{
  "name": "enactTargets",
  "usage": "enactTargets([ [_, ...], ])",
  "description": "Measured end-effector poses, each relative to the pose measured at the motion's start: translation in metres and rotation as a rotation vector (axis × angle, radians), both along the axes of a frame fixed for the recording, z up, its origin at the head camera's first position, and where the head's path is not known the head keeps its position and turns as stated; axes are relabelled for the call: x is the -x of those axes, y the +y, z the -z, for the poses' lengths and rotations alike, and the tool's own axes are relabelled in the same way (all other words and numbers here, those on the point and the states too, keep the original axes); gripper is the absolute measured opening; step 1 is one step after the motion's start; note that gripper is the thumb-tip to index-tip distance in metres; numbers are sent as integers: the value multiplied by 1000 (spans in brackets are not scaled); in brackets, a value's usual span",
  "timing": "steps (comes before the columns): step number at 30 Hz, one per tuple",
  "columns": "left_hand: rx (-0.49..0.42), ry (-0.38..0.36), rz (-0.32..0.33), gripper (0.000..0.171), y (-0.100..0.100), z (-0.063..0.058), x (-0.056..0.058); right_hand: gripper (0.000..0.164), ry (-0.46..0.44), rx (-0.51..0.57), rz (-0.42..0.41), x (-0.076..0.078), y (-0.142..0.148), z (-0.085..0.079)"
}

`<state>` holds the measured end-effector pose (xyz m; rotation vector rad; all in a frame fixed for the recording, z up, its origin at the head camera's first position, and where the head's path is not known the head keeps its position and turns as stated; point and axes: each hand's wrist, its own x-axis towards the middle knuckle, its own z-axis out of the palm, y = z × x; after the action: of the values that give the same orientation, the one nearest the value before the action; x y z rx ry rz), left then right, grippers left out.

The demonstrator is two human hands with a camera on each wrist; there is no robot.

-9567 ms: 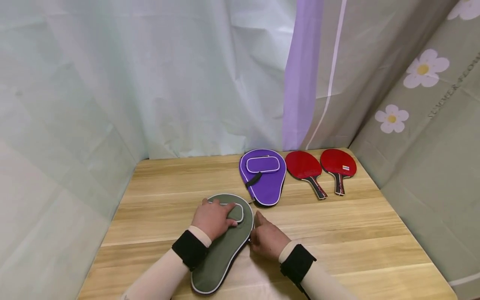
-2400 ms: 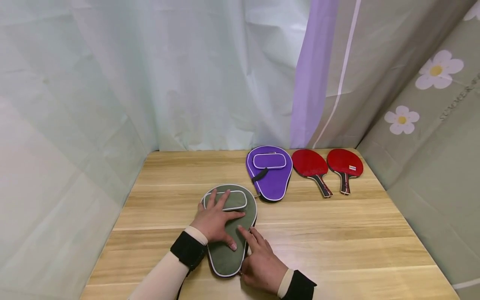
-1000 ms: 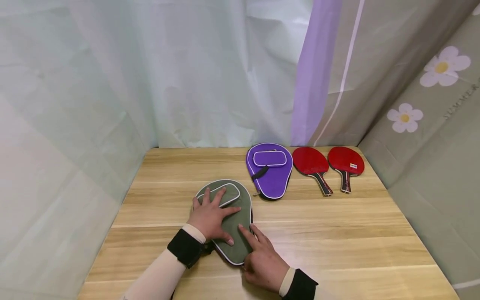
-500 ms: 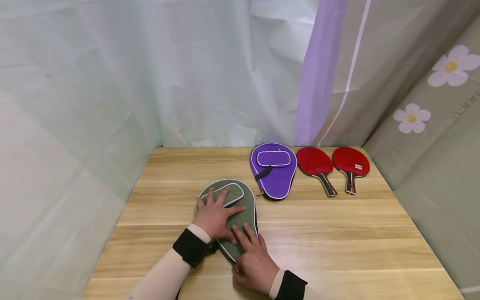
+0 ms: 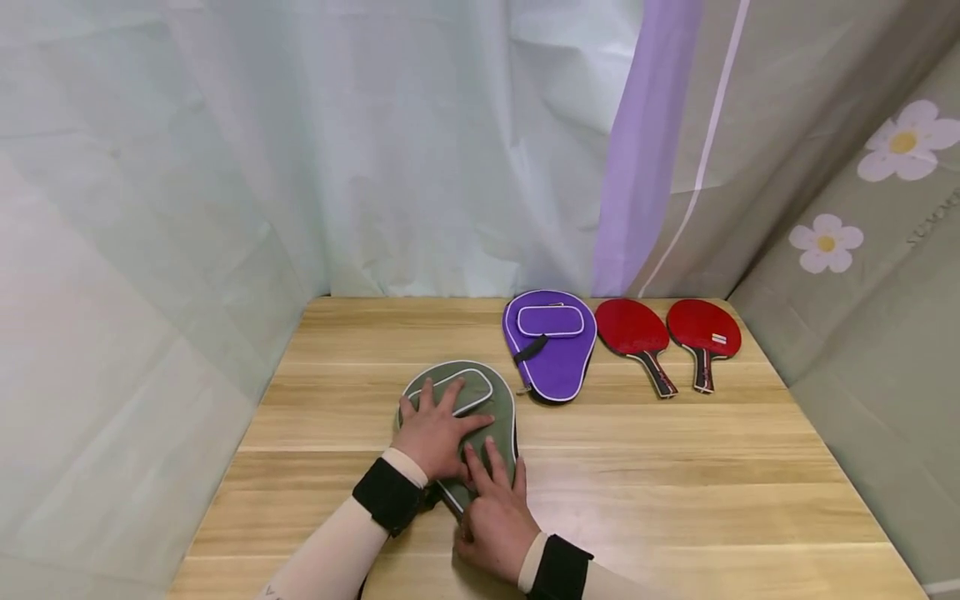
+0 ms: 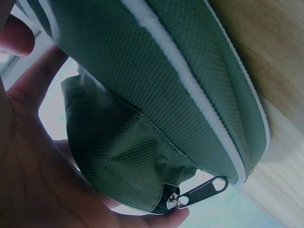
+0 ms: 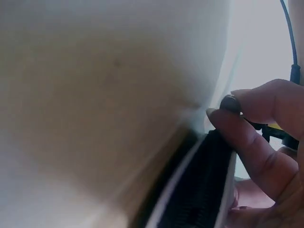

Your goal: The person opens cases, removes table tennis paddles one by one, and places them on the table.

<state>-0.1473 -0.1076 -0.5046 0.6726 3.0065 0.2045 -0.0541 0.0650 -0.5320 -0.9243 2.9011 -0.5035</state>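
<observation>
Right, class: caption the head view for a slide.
Both hands on the green case; purple case and two bats behind.

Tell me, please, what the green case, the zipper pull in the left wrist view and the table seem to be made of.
Green case: apparently woven fabric, matte, with a fine weave visible up close.
Zipper pull: probably metal, dark and smooth, on a silvery slider, though plastic is possible.
Table: wood-look, faintly glossy, showing light grain; solid wood or laminate, I can't tell.

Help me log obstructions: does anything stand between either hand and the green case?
Nothing visible does: the left hand lies spread on the green case; the right hand pinches a dark tab at its edge. The purple case lies farther back.
</observation>
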Motion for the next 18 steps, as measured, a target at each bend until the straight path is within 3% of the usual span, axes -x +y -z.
enactTargets([
  [4,2,5,7,91,0,2,1,22,37,-55,-16,0,2,0],
  [8,-1,-6,28,103,-2,3,2,21,14,-59,-68,1,15,-4],
  [14,-53,-34,66,109,-7,3,6,20,-97,53,-152,18,55,-10],
  [18,-85,-41,99,111,-9,3,10,24,-107,142,-97,35,80,-9],
])
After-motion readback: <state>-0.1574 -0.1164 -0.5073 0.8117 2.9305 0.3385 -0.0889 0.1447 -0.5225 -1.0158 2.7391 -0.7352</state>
